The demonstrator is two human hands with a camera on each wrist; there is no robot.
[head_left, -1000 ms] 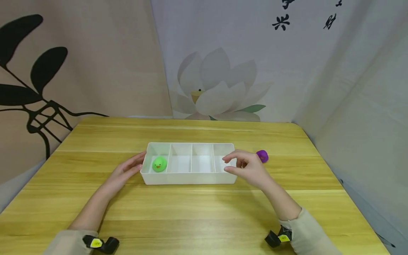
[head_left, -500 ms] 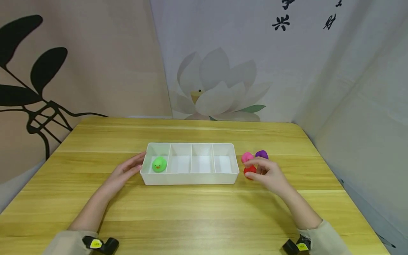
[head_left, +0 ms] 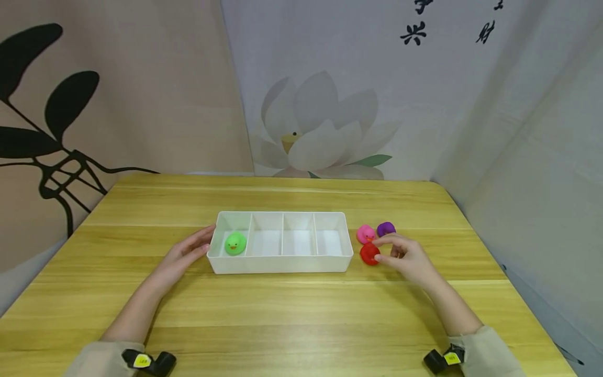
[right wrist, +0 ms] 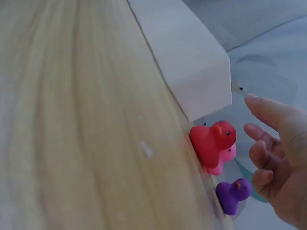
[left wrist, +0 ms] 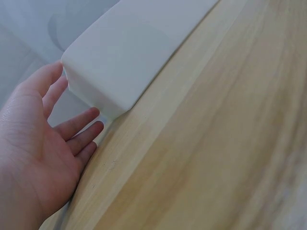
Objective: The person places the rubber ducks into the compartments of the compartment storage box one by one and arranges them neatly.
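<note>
Broadly, a pale cloth (head_left: 330,42) printed with a lotus, dark leaves and brush characters hangs behind a wood-grained table (head_left: 282,319). On the table sits a long white tray (head_left: 280,265), its 4 compartments in a row running left to right. The left hand (head_left: 186,254) lies at the tray's left end, fingers loosely spread and slightly bent, fingertips against the wall near the corner. The right hand (head_left: 407,260) hovers beside the 3 ducks to the right of the tray, thumb and index finger parted in a moderately wide gap, the other fingers loosely bent; the right wrist view shows it a little apart from them. Each arm wears a light sleeve (head_left: 492,353) and a small black camera (head_left: 435,361) at the cuff. Smallest are 4 toy ducks: a green duck (head_left: 235,243) inside the leftmost compartment, bill toward the person; a red duck (head_left: 369,254) on the table nearest the right hand; a pink duck (head_left: 365,233) just behind it; and a purple duck (head_left: 386,229) beside the pink, farther right.
</note>
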